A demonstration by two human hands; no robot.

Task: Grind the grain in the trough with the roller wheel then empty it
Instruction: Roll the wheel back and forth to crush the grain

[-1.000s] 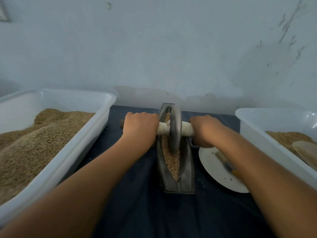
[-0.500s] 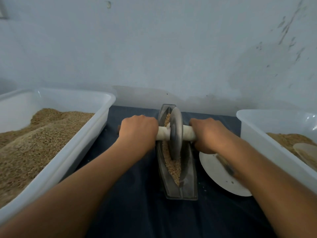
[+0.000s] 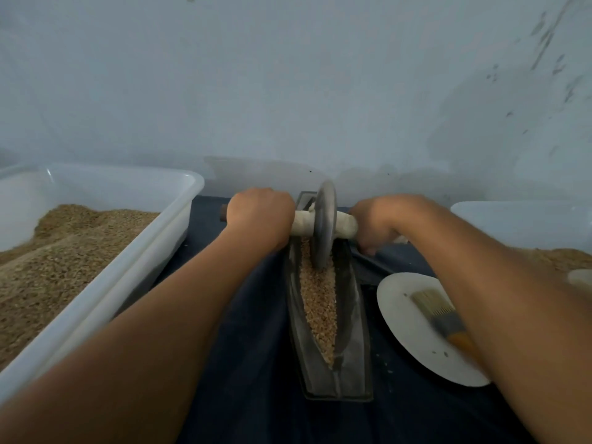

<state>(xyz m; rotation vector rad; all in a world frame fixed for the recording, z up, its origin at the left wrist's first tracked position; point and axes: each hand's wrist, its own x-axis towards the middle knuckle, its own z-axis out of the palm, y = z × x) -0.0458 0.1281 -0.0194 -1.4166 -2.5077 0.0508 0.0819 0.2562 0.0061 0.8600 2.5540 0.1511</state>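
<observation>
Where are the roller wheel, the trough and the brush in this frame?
roller wheel (image 3: 324, 225): head view, on the disc's face above the axle.
trough (image 3: 358, 318): head view, on its bare right inner wall.
brush (image 3: 431, 304): head view, on the bristles, over the white plate.

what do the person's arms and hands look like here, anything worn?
Two bare forearms enter from the bottom corners. No sleeves, gloves, watch, rings or markings are visible on the left hand or the right hand. The upper arms are out of frame.

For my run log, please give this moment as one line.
step: grinding | left hand, right hand: gripping axle | roller wheel: far end of trough | grain: not emptied
</observation>
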